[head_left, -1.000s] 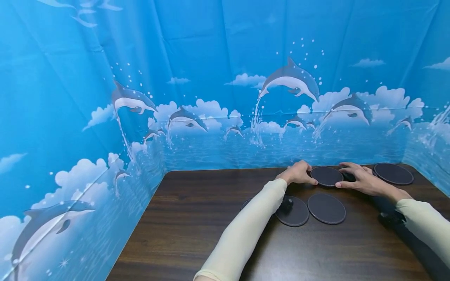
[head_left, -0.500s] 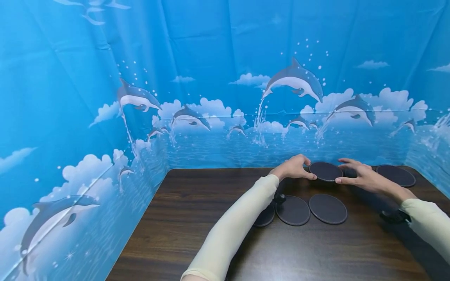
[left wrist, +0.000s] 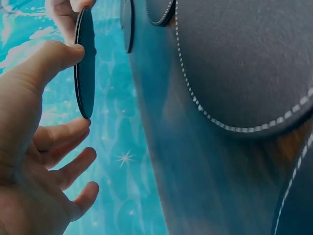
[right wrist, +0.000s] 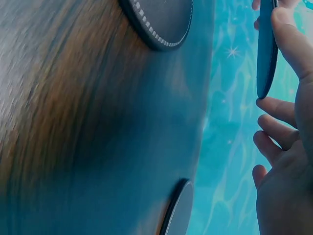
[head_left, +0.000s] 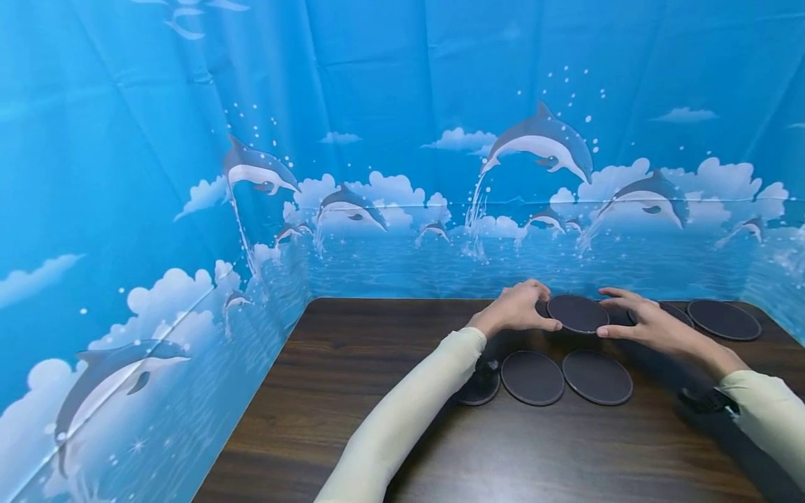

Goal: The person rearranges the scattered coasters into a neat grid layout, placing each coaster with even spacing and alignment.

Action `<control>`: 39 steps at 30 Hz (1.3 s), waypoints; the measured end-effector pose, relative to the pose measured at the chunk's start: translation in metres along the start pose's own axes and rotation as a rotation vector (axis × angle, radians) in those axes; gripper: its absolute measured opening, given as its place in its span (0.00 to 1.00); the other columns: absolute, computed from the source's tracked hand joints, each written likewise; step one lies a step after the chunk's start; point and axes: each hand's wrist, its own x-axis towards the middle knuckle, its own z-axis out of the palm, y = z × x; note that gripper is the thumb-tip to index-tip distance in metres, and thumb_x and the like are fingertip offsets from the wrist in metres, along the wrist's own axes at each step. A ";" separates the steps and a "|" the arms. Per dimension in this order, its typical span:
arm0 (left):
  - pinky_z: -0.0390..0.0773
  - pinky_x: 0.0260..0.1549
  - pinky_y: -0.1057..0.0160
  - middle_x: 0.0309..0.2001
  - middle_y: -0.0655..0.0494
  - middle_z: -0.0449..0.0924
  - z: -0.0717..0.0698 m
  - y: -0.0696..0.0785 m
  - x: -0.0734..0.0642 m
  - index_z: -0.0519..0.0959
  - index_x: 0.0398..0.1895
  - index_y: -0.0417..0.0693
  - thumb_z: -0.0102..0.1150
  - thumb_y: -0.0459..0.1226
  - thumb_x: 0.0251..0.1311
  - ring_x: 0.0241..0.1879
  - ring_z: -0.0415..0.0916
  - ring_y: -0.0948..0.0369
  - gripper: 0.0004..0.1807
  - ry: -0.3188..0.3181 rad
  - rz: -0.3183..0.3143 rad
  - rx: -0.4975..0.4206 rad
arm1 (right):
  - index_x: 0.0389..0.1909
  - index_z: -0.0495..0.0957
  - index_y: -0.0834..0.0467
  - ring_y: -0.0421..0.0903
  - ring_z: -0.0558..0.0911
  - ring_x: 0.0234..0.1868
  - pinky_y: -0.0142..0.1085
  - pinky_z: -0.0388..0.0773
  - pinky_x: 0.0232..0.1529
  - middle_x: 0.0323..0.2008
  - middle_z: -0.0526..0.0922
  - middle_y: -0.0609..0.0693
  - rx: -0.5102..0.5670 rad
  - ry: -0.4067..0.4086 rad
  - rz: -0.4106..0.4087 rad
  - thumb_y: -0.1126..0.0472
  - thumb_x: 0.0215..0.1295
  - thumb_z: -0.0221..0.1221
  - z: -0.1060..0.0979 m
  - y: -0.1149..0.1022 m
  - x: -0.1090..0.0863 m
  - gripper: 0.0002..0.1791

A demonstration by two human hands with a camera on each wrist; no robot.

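A round black coaster (head_left: 578, 313) with pale edge stitching is held above the far part of the table between my two hands. My left hand (head_left: 517, 306) grips its left rim with thumb and forefinger. On the opposite rim, my right hand (head_left: 650, 325) does the same. The left wrist view shows the coaster (left wrist: 86, 63) edge-on, the other left fingers spread below it. In the right wrist view the lower rim of the coaster (right wrist: 266, 54) meets a right fingertip.
Two coasters lie side by side nearer me, one left (head_left: 533, 378), one right (head_left: 597, 377). Another coaster (head_left: 481, 391) is partly under my left forearm. At the far right lie a coaster (head_left: 724, 319) and one partly behind my right hand. A blue dolphin curtain (head_left: 390, 140) borders the table (head_left: 352, 391).
The coaster between my hands has come up off the table and shifted slightly left relative to the others. My hands moved with it, and the head view has turned a little left.
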 end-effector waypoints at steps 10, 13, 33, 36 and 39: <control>0.65 0.63 0.54 0.67 0.66 0.69 -0.012 -0.009 -0.019 0.81 0.60 0.53 0.66 0.62 0.60 0.65 0.66 0.66 0.32 0.029 0.005 0.037 | 0.77 0.56 0.65 0.75 0.58 0.69 0.71 0.70 0.51 0.69 0.63 0.71 0.064 -0.005 0.012 0.53 0.69 0.68 0.009 -0.013 0.010 0.45; 0.64 0.64 0.53 0.67 0.66 0.69 -0.013 -0.011 -0.029 0.81 0.60 0.52 0.66 0.62 0.60 0.65 0.66 0.65 0.32 0.046 -0.004 0.037 | 0.77 0.57 0.65 0.75 0.57 0.70 0.70 0.70 0.51 0.70 0.62 0.70 0.081 -0.005 0.012 0.52 0.68 0.68 0.011 -0.020 0.012 0.45; 0.63 0.65 0.51 0.66 0.64 0.70 -0.018 -0.022 -0.077 0.83 0.57 0.52 0.65 0.63 0.60 0.66 0.67 0.63 0.32 0.116 -0.041 0.062 | 0.78 0.57 0.60 0.73 0.58 0.70 0.73 0.68 0.51 0.72 0.61 0.66 0.109 -0.019 -0.033 0.50 0.65 0.70 0.025 -0.055 0.019 0.47; 0.63 0.66 0.51 0.66 0.64 0.70 -0.019 -0.025 -0.084 0.83 0.56 0.52 0.66 0.63 0.59 0.65 0.67 0.62 0.32 0.131 -0.050 0.062 | 0.78 0.58 0.58 0.72 0.58 0.71 0.72 0.68 0.52 0.72 0.61 0.65 0.116 -0.020 -0.040 0.49 0.65 0.71 0.027 -0.059 0.023 0.47; 0.62 0.66 0.51 0.65 0.63 0.71 -0.023 -0.028 -0.093 0.83 0.56 0.51 0.67 0.63 0.59 0.65 0.67 0.62 0.32 0.155 -0.055 0.050 | 0.79 0.58 0.57 0.72 0.58 0.71 0.72 0.68 0.52 0.71 0.63 0.64 0.121 -0.021 -0.053 0.49 0.64 0.71 0.030 -0.065 0.027 0.48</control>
